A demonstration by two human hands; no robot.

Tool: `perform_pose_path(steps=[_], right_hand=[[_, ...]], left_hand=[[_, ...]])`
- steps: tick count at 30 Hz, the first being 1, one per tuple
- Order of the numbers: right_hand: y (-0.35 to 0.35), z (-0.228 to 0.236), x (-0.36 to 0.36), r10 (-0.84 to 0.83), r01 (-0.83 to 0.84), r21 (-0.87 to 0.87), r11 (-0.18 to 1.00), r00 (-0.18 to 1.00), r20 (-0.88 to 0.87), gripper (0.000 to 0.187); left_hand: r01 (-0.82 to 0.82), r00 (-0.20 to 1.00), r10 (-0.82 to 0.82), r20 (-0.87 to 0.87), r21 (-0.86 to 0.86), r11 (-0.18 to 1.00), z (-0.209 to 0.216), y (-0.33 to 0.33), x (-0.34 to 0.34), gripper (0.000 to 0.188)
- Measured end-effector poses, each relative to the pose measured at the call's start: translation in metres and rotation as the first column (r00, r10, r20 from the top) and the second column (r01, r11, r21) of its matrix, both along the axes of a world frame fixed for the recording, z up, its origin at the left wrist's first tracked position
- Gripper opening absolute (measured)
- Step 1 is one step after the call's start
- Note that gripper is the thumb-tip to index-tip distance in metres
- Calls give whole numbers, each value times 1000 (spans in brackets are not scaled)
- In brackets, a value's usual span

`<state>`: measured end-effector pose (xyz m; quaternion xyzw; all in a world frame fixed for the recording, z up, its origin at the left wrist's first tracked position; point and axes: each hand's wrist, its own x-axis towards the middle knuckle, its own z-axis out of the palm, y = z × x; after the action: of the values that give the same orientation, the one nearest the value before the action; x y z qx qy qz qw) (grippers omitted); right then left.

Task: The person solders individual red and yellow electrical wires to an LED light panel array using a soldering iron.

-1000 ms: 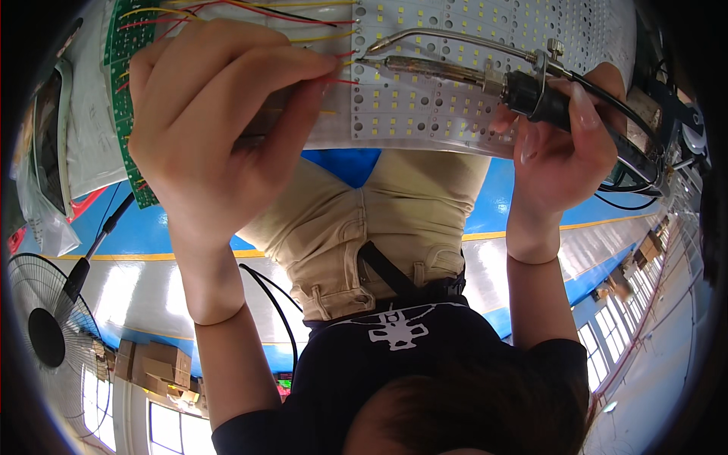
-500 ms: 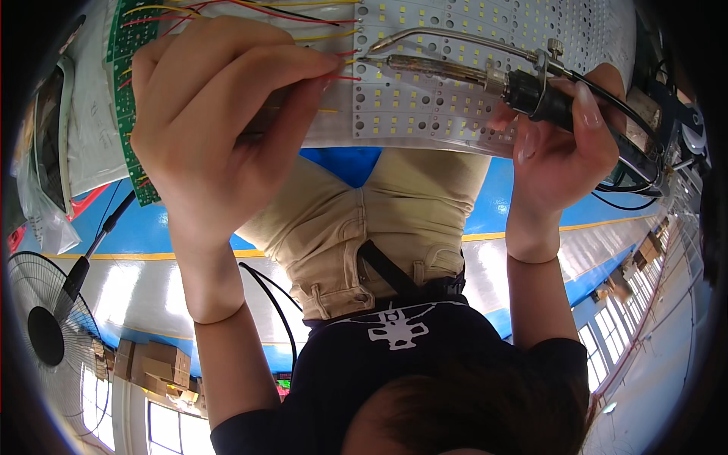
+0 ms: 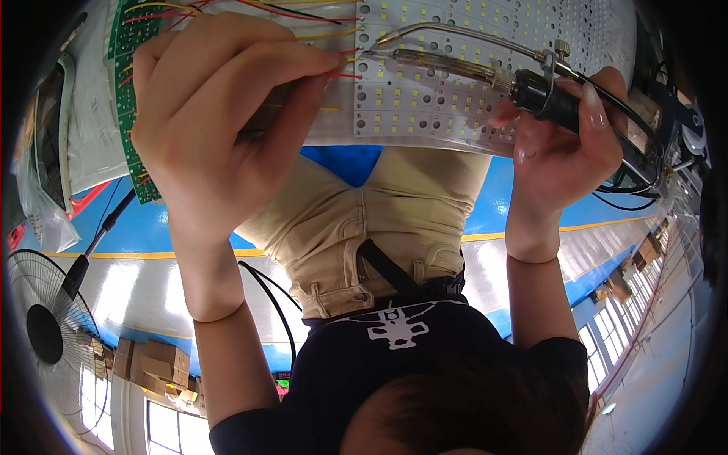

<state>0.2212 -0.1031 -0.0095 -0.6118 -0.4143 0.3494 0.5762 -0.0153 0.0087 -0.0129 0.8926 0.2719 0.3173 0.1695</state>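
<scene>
My left hand is closed in a pinch on a thin wire, its fingertips beside the left edge of a white LED board. Short red wire ends and yellow ones stick out around the fingertips onto that edge. In my right hand is a soldering iron, gripped by its black handle and pointing left. A curved metal feed tube is clamped along it. The iron's tip is at the board's edge, close to the pinched wire; whether it touches cannot be made out. My left hand partly covers a green circuit board.
More red, yellow and black wires run between the two boards at the top. Black cable curves from the iron at the right. A standing fan is at the lower left, with cardboard boxes on the floor beyond.
The soldering iron has shifted slightly right, and its tip now sits a little higher at the board's edge. My left hand has barely moved and keeps its pinch.
</scene>
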Motion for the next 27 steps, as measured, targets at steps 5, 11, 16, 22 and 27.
perform_pose_path(steps=[5,11,16,22,27], right_hand=[[7,-9,10,207,-155,219,963,949,-238,30],[-1,-4,10,-141,130,85,988,980,138,20],[-3,7,16,-16,108,148,983,853,-522,20],[13,-1,-5,76,4,282,959,959,-272,31],[21,12,-23,-213,217,-2,976,961,176,17]], left_hand=[[-4,1000,4,1,13,1000,0,0,0,24],[-7,999,6,34,36,999,-2,1,0,24],[-25,997,22,77,40,999,-6,0,6,25],[-44,997,39,73,73,996,-6,-2,2,24],[-46,996,42,74,54,998,-6,-3,3,24]])
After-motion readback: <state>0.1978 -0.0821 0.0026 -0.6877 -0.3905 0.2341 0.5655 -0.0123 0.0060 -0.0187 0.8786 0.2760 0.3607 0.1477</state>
